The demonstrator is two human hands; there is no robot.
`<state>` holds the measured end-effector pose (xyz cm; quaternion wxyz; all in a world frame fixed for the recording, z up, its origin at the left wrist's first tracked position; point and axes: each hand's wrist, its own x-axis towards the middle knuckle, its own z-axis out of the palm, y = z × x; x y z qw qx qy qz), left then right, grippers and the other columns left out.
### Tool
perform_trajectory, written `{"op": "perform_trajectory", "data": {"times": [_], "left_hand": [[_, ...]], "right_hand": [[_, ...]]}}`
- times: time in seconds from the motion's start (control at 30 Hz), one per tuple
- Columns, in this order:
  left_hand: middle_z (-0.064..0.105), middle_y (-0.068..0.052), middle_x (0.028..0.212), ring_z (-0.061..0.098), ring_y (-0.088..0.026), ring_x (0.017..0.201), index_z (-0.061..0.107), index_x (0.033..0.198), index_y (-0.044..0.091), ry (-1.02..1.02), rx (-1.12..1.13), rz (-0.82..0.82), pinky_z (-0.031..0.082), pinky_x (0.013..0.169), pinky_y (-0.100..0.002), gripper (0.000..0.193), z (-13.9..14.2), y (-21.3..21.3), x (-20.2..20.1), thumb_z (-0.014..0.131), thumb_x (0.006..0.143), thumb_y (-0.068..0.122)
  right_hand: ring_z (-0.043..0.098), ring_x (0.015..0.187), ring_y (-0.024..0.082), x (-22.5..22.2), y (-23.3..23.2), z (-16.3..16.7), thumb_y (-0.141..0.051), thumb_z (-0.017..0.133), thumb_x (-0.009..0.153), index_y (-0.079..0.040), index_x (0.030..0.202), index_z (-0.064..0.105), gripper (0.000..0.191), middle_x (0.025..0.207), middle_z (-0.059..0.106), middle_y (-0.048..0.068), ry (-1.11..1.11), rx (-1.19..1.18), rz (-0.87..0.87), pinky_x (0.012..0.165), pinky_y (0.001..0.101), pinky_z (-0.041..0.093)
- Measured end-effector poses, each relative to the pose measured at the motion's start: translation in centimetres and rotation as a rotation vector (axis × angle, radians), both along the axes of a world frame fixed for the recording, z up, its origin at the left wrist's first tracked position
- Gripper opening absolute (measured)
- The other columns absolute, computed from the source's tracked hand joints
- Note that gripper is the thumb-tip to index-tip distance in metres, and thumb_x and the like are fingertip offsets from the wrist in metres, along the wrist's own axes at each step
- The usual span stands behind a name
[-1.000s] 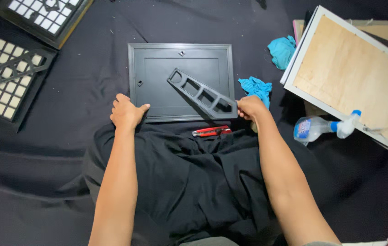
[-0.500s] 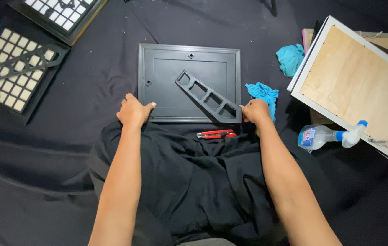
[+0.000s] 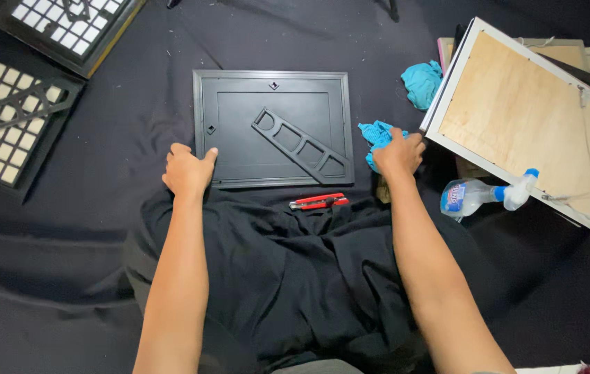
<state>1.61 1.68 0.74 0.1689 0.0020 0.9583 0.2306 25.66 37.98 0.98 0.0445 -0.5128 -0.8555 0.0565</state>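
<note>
1. The left hand [image 3: 187, 170] rests on the lower left corner of the black rectangular picture frame [image 3: 239, 125], which lies face down on the black cloth [image 3: 101, 221], with its slotted black easel stand [image 3: 300, 145] lying diagonally across the back. The fingers are curled loosely and the thumb lies along the frame's edge; it steadies rather than grips.

2. The right hand [image 3: 399, 154] sits off the frame's right side, fingers closed down on the crumpled turquoise rag [image 3: 376, 135], bunching it under the palm.

3. My read: this is the wipe-down step, one hand pinning the frame, the other taking the rag.

4. The next move calls for a firm pinch on the rag and steady pressure at that corner, so the frame doesn't slide on the cloth.

5. Nearby: a red utility knife [image 3: 318, 201] just below the frame, a clear spray bottle [image 3: 483, 194] to the right, and a white frame with plywood backing [image 3: 527, 118] beyond it.
</note>
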Motion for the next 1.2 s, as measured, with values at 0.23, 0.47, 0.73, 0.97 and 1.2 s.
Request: {"op": "perform_trajectory", "data": {"times": [0.23, 0.47, 0.73, 0.97, 1.2], "left_hand": [[0.068, -0.016, 0.119, 0.065, -0.036, 0.113, 0.063, 0.120, 0.006, -0.084, 0.006, -0.041, 0.052, 0.092, -0.048, 0.065, -1.1, 0.0, -1.5, 0.082, 0.078, 0.052], [0.074, -0.016, 0.108, 0.069, -0.037, 0.105, 0.074, 0.103, 0.007, -0.090, -0.024, -0.055, 0.054, 0.087, -0.050, 0.050, -1.2, -0.5, -2.9, 0.080, 0.082, 0.052], [0.075, -0.015, 0.108, 0.069, -0.037, 0.105, 0.076, 0.100, 0.008, -0.104, -0.016, -0.048, 0.054, 0.088, -0.049, 0.045, -0.7, -0.3, -2.9, 0.077, 0.084, 0.050], [0.075, -0.014, 0.109, 0.068, -0.037, 0.106, 0.076, 0.102, 0.008, -0.075, 0.028, -0.064, 0.054, 0.089, -0.050, 0.037, -1.1, 0.0, -3.0, 0.069, 0.092, 0.044], [0.073, -0.016, 0.110, 0.068, -0.037, 0.107, 0.074, 0.106, 0.007, -0.139, 0.021, -0.143, 0.053, 0.089, -0.049, 0.043, -0.8, 0.1, -2.6, 0.072, 0.089, 0.047]], "right_hand": [[0.048, 0.127, 0.049, -0.4, -0.5, 0.6, -0.017, 0.067, 0.085, -0.018, 0.139, 0.062, 0.054, 0.138, 0.051, 0.025, -0.068, -0.113, -0.064, 0.103, 0.0554, 0.046], [0.049, 0.125, 0.052, -0.4, -2.2, 0.3, -0.016, 0.073, 0.077, -0.008, 0.148, 0.045, 0.078, 0.137, 0.046, 0.034, 0.000, -0.203, 0.114, 0.103, 0.0518, 0.044], [0.060, 0.126, 0.046, 1.2, 0.6, 1.2, -0.031, 0.074, 0.084, 0.000, 0.145, 0.049, 0.072, 0.143, 0.059, 0.027, -0.290, -0.301, -0.076, 0.103, 0.0522, 0.050], [0.065, 0.124, 0.039, 3.1, 1.3, 1.2, -0.044, 0.081, 0.076, 0.002, 0.130, 0.066, 0.073, 0.134, 0.066, 0.024, -0.429, -0.438, -0.142, 0.102, 0.0459, 0.052], [0.065, 0.115, 0.042, 2.5, -1.5, 7.0, -0.053, 0.071, 0.084, 0.001, 0.115, 0.074, 0.062, 0.123, 0.069, 0.024, -0.451, -0.256, -0.115, 0.093, 0.0485, 0.052]]}}
